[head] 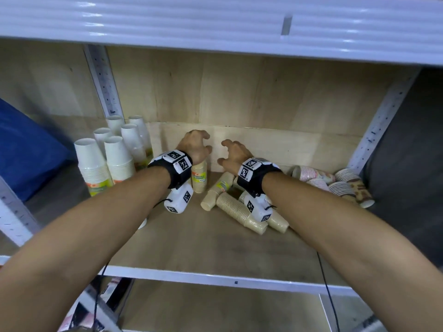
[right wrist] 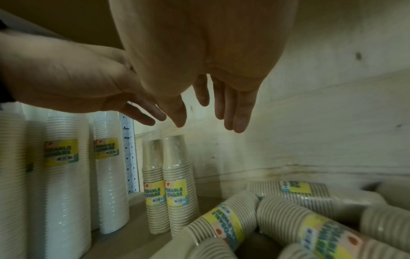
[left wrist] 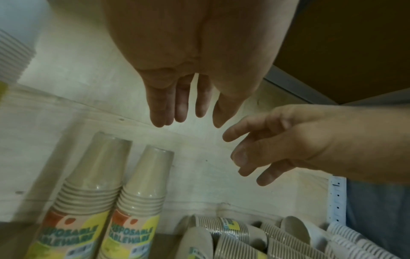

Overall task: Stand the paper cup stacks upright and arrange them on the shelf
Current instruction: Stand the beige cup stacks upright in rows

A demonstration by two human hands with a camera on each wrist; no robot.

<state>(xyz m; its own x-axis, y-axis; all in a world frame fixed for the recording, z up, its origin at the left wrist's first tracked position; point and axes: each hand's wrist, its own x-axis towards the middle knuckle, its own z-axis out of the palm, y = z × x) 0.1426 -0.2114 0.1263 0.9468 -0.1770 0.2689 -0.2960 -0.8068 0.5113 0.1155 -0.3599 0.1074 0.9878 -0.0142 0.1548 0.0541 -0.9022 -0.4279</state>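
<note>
Two beige cup stacks [head: 199,176] [left wrist: 124,201] [right wrist: 170,189] stand upright side by side near the back of the wooden shelf [head: 191,245], under my left hand [head: 197,146] [left wrist: 184,108]. That hand hovers above them, open and empty. My right hand [head: 231,152] [right wrist: 210,112] hovers open beside it, holding nothing. Several beige stacks [head: 236,209] [left wrist: 233,241] [right wrist: 277,215] lie tipped over in a heap below my right wrist. Several white stacks [head: 107,154] [right wrist: 73,175] stand upright at the left.
Patterned pink and brown cup stacks [head: 335,185] lie on their sides at the right end by the metal upright [head: 378,135]. A blue bag [head: 26,149] sits on the neighbouring shelf at left. The shelf above [head: 215,25] hangs low overhead.
</note>
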